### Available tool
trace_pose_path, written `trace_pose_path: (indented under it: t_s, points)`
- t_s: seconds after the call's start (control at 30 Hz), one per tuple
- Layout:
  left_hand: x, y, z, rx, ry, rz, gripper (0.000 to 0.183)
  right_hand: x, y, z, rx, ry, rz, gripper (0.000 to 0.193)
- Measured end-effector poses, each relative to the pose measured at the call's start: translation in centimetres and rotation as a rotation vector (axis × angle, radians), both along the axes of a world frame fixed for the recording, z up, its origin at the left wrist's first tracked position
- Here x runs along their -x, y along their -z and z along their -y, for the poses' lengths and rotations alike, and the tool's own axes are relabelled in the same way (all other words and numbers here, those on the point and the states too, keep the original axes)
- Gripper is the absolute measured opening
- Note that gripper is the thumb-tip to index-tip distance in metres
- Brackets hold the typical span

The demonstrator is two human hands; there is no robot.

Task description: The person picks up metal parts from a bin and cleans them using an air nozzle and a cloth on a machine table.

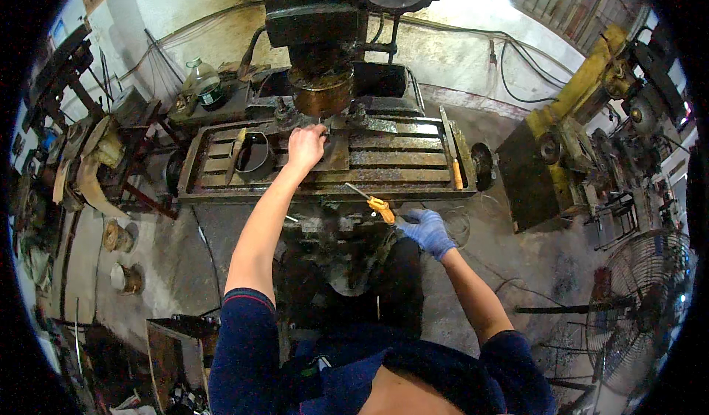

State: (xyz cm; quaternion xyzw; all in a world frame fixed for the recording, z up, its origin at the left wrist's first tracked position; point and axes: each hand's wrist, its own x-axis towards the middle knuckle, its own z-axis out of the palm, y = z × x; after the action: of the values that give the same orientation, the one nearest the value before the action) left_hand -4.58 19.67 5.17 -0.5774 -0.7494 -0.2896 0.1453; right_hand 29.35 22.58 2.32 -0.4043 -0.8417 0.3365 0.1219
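Observation:
My bare left hand (306,147) reaches to the middle of the slotted milling machine table (399,158), just below the spindle head (322,91). Its fingers are closed together at a small dark part, and what they pinch is hidden. Closer to me and to the right, my right hand (428,232) wears a blue-grey glove. It is closed on the rear end of a yellow tool (381,210) with a thin metal tip. The tip points up and left, in front of the table's front edge.
A round dark pot (254,155) stands on the table's left, with a wooden-handled brush (239,143) beside it. An orange-handled tool (457,173) lies at the right end. A large clear bottle (205,83) stands behind left. A floor fan (639,304) is at right, below a yellow-green machine (546,145).

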Motion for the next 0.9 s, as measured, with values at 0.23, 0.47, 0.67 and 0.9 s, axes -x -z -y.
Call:
trace_pose_path:
  t_s: [0.23,0.47,0.67,0.9]
  points:
    - [-1.6,-1.2,-2.1,0.119,-0.323,0.154,0.028,-2.9,-7.9,-1.9,-0.015,0.034,-0.214,0.034]
    - [1.1,-0.8,-1.9,0.192,-0.292,0.347,0.035,-1.4,-33.8,-11.0,-0.327,-0.231,-1.382,0.038]
    - [0.9,-1.0,-3.2,0.113,-0.242,0.410,0.035,-2.6,-41.2,-7.0,-0.474,-0.298,-1.432,0.045]
    - [0.9,-1.4,-1.8,0.106,-0.292,0.403,0.033,-2.2,-28.7,-3.2,-0.509,-0.359,-1.471,0.033]
